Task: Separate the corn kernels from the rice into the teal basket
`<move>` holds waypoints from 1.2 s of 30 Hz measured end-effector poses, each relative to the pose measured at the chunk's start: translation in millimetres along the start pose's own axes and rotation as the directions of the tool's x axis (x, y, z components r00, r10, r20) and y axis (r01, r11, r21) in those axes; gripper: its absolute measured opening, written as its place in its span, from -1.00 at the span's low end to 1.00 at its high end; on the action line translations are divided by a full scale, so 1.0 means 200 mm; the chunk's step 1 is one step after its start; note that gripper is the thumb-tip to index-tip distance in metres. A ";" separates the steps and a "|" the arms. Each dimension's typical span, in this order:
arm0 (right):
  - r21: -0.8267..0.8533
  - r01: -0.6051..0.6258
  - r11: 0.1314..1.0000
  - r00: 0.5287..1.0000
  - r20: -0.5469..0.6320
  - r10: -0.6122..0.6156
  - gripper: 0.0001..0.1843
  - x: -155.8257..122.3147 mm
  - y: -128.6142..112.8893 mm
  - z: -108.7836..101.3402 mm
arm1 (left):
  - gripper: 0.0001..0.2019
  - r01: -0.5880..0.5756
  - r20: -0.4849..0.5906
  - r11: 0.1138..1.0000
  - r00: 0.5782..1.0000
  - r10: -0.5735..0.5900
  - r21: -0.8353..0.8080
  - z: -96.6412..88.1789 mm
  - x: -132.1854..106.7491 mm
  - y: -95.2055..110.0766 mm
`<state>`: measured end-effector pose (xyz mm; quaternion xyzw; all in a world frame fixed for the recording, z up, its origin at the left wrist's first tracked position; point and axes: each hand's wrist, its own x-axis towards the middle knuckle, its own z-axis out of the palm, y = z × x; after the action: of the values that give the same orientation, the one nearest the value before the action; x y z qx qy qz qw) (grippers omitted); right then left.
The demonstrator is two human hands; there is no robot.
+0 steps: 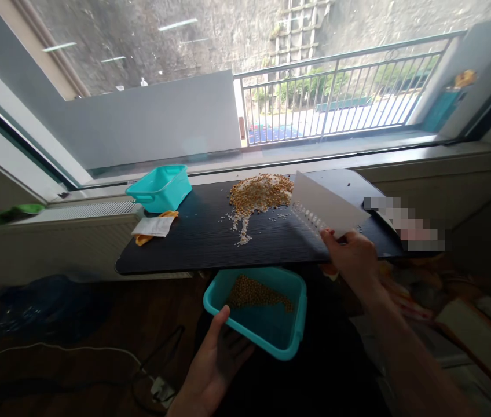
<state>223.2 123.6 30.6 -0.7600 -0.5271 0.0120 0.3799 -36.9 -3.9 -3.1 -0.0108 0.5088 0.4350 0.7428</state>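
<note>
My left hand [216, 360] grips a turquoise plastic tub [301, 324] below the table's front edge, thumb at its rim and fingers under its side. Golden-brown bean-like grains [249, 292] lie toward the tub's far side. In my right hand [352, 249] is a white spiral-bound notebook [328, 202], tilted over the table, its ringed edge facing left. Just left of the notebook, a heap of golden grains mixed with white ones [260, 191] spreads on the dark table [193, 243]. White grains trail from the heap toward the front edge.
A second turquoise tub [158, 191] stands at the table's back left. In front of it lies a white packet [153, 226] on something orange. A partly blurred-out object [402, 223] sits at the right end. Behind are a window and a radiator [80, 211]; cables cross the floor.
</note>
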 end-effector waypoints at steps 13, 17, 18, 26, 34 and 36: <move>-0.078 -0.052 0.996 0.995 0.075 0.058 -0.67 0.06 -0.05 0.04 | -0.42 -0.025 0.041 0.999 0.999 0.027 -0.038 -0.01 0.00 -0.01; -0.098 -0.076 0.992 0.997 0.020 0.078 -0.68 0.10 0.04 -0.02 | -0.41 -0.016 -0.008 1.000 1.000 0.016 0.017 -0.03 0.04 -0.03; -0.090 -0.064 0.994 0.998 0.017 0.066 -0.68 0.09 0.05 -0.03 | -0.41 -0.059 0.023 0.998 0.998 0.058 0.019 -0.03 0.04 -0.04; 0.052 0.093 0.994 0.991 0.091 -0.098 -0.69 -0.02 0.10 -0.08 | -0.41 -0.118 0.059 0.991 0.992 0.115 0.068 -0.04 0.03 -0.05; 0.281 0.074 0.957 0.991 0.091 -0.103 -0.65 0.04 0.07 -0.06 | -0.42 0.006 0.039 1.000 0.999 -0.006 -0.008 0.02 0.00 -0.01; 0.423 0.054 0.905 0.972 0.185 -0.144 -0.70 0.01 -0.01 -0.01 | -0.42 0.002 0.078 1.000 0.997 -0.001 -0.020 0.03 0.01 0.00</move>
<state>223.3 124.6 34.9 -0.6285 -0.5880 0.1850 0.4743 -32.6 -0.1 -2.9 -0.0017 0.4751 0.4396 0.7622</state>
